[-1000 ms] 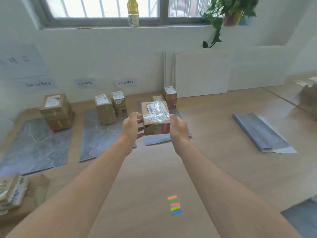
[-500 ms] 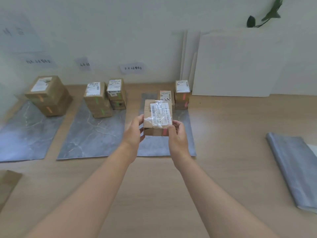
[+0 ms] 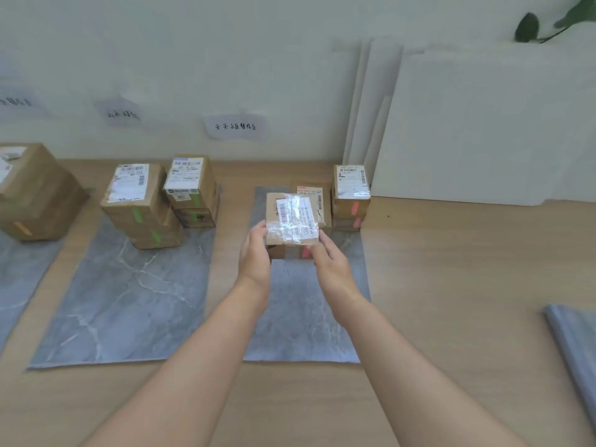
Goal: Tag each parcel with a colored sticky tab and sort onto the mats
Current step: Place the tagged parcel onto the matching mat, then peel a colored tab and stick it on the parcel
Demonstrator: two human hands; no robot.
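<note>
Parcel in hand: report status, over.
Left hand and right hand grip the parcel by its sides. Pink tab on its front, over the mat with the pink-tabbed stack. Another parcel close behind it; touching or not, cannot tell.

Wooden floor point(image 3: 451, 285) with three grey marbled mats side by side toward the far wall: left mat point(image 3: 19, 272), middle mat point(image 3: 129, 301), right mat point(image 3: 300, 317). Folded grey sheet point(image 3: 577, 343) at near right; white boards point(image 3: 483, 124) standing at far right.

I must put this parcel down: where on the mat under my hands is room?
The mat is bare from the left hand and right hand to its near edge. The far end is crowded with pink-tabbed parcels behind the held parcel.
</note>
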